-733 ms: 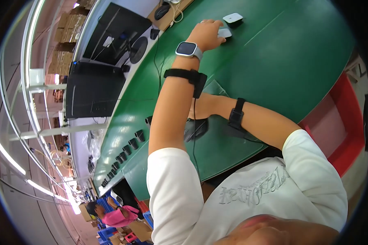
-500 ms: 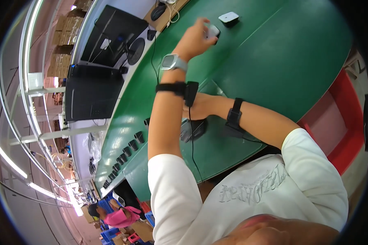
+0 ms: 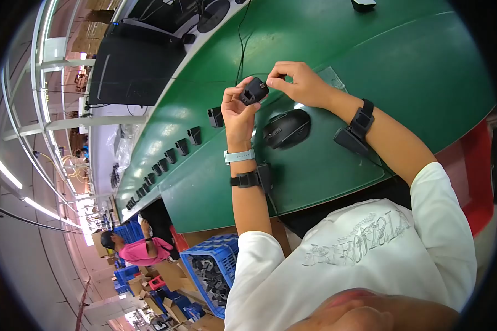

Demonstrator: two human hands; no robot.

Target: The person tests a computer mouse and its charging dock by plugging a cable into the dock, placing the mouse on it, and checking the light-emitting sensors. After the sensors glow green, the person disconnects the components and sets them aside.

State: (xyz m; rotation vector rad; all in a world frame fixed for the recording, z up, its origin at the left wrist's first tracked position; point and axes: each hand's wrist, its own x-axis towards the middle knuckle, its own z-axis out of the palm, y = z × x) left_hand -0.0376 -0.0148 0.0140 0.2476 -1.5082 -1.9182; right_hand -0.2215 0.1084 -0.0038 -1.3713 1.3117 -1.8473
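Raised over the green table, my left hand (image 3: 237, 113) grips a small black boxy device (image 3: 254, 91) between thumb and fingers, its recessed side showing. My right hand (image 3: 301, 83) is closed in a pinch right beside the device's right edge, on what looks like the end of a thin black cable (image 3: 242, 47). Whether that end sits in the device I cannot tell. Below both hands a black computer mouse (image 3: 287, 128) rests on a clear sheet, touched by neither.
Several similar black devices (image 3: 194, 135) stand in a row along the table's left. Another with a white top (image 3: 364, 4) lies far off. A black computer case (image 3: 135, 63) is at left. A blue crate (image 3: 215, 270) of black parts and a person in pink (image 3: 146, 251) are lower left.
My left hand has come back from the far side of the table with a device. My right hand has moved from beside the mouse up to that device. The view has shifted.
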